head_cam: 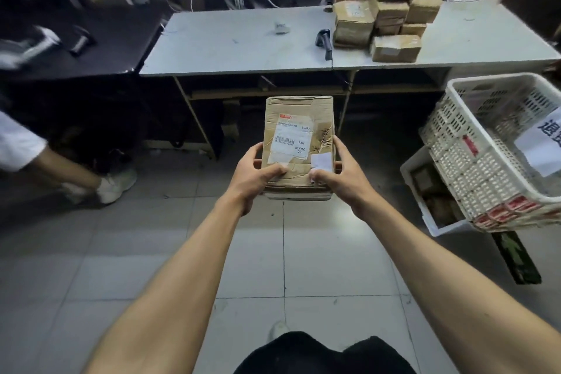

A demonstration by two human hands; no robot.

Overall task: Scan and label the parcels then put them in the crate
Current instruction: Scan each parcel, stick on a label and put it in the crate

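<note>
A worn brown cardboard parcel (299, 118) with a white shipping label and a small white sticker at its lower right is held in the air in front of the table. My left hand (253, 174) grips its lower left edge, thumb on top. My right hand (341, 174) grips the lower right edge, thumb pressing by the small sticker. A black handheld scanner (324, 41) lies on the grey table (243, 45). Several taped brown parcels (385, 9) are stacked at the table's back right. A white perforated crate (485, 155) stands tilted at the right.
A second white bin (425, 215) holding brown boxes sits under the crate. A small tape roll or label roll (281, 27) lies mid-table. A black desk (76, 48) with devices stands left. Another person's arm and white shoe (117, 184) are at the left on the tiled floor.
</note>
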